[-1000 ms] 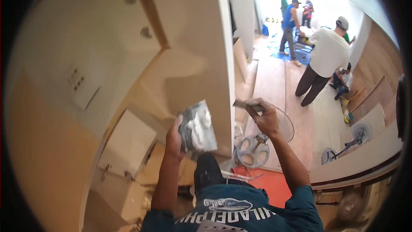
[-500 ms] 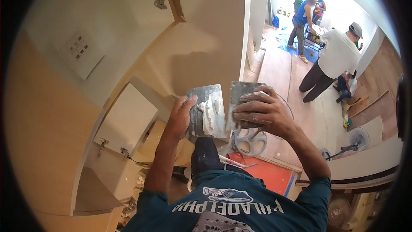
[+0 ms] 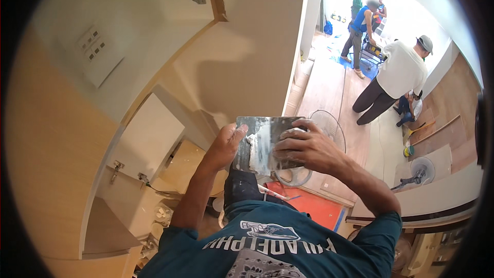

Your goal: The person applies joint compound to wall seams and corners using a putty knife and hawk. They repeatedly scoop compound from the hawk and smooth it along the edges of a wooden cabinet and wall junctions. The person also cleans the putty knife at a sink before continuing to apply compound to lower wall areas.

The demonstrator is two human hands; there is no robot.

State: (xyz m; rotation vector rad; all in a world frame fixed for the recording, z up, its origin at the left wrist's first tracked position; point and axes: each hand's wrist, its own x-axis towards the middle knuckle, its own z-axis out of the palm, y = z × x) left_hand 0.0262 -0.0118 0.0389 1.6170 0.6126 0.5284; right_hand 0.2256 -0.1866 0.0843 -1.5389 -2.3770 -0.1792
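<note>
We see the left hand [image 3: 226, 145] grasping the left plate [image 3: 240, 157] and the right hand's [image 3: 311, 149] grip holding the right plate [image 3: 282, 126] — both near, in front of the torso. Overlapping or edge to edge, we can't tell. Too much tilt could drop white paste [image 3: 260, 149] on the red sheet [image 3: 321, 211]; pushing hard could slip the left grip — paste-smeared fingers.

Beige panel [image 3: 252, 56], pinkish floor [image 3: 329, 90], bright far end [image 3: 411, 7]
</note>
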